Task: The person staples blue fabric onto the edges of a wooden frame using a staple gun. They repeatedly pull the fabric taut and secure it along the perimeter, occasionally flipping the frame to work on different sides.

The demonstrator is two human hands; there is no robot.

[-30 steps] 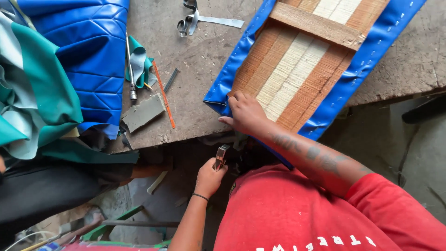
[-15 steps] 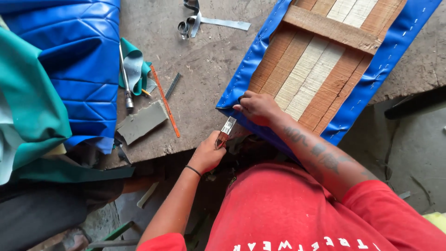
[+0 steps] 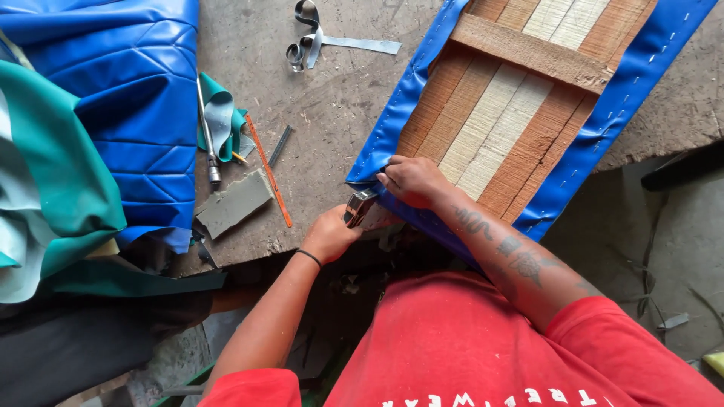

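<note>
My left hand [image 3: 330, 235] grips the staple gun [image 3: 360, 207] against the blue vinyl [image 3: 392, 124] corner at six o'clock of the wooden panel [image 3: 498, 113]. My right hand [image 3: 411, 179] fingers pinch that fold closed. Both long edges look stapled; this near edge seems left to do.

We cannot see most of the stapler [image 3: 360, 207]: our left hand [image 3: 329, 235] wraps its body, and the grip hides its handle. The wooden panel [image 3: 504, 120] runs off the top edge, and our right hand [image 3: 411, 181] covers its near corner.
</note>
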